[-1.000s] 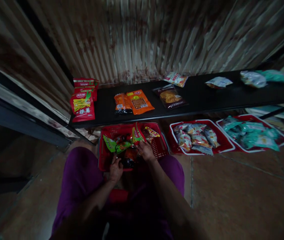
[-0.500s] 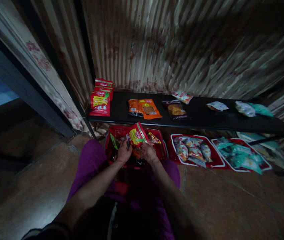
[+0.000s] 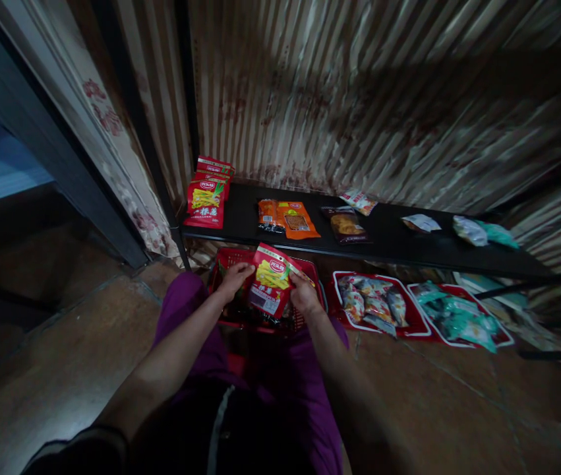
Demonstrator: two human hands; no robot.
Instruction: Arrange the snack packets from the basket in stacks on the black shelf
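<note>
A red snack bag (image 3: pixel 272 276) with yellow sticks pictured on it is held upright, front toward me, over a red basket (image 3: pixel 214 288). My right hand (image 3: pixel 304 295) grips its right edge. At the bag's left edge, my left hand (image 3: pixel 235 280) pinches with thumb and fingertips. Under the bag, more packs lie in the basket, mostly hidden by my hands and the bag. Similar red bags (image 3: pixel 205 202) lean together at the left end of the black shelf (image 3: pixel 240 234).
Orange packs (image 3: pixel 300 220), a brown pack (image 3: pixel 344 225) and several pale or green packs lie along the shelf. Below, to the right, stand a basket of silvery packs (image 3: pixel 373 300) and a basket of green packs (image 3: pixel 458 315). A black shelf post (image 3: pixel 181 247) rises at the left.
The red bag has been lifted out of the basket and turned from tilted to nearly upright. My left hand has moved left to its edge. The view has shifted slightly.
</note>
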